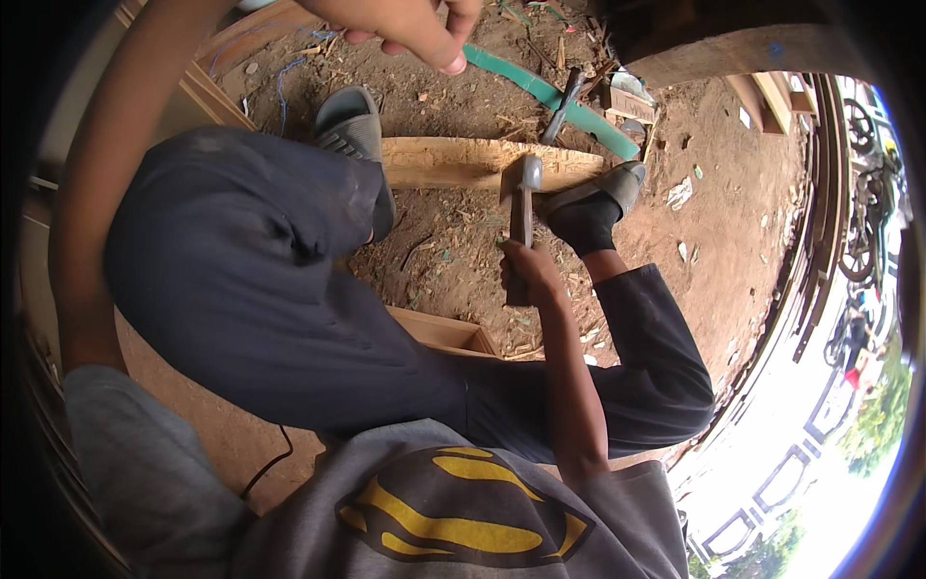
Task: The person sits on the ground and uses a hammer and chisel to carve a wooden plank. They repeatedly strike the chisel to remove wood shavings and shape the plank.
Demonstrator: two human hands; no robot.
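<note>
At the top, my left hand (410,24) pinches the near end of a long, flat green strip (511,75) between thumb and fingers. The strip slants down to the right, its far end close to my right foot. A dark narrow metal piece (564,106) stands across the strip near its middle; whether it is fixed to the wood cannot be made out. My right hand (531,273) is closed round the wooden handle of a hammer (523,207). The hammer's head lies over a pale wooden beam (444,162), just below the metal piece.
My sandalled feet rest at the beam, one (349,121) left and one (593,205) right. Wood chips and scraps litter the dirt ground (714,222). A wooden box-like piece (439,331) lies under my legs. Stacked boards (820,222) and motorbikes (868,212) stand at the right.
</note>
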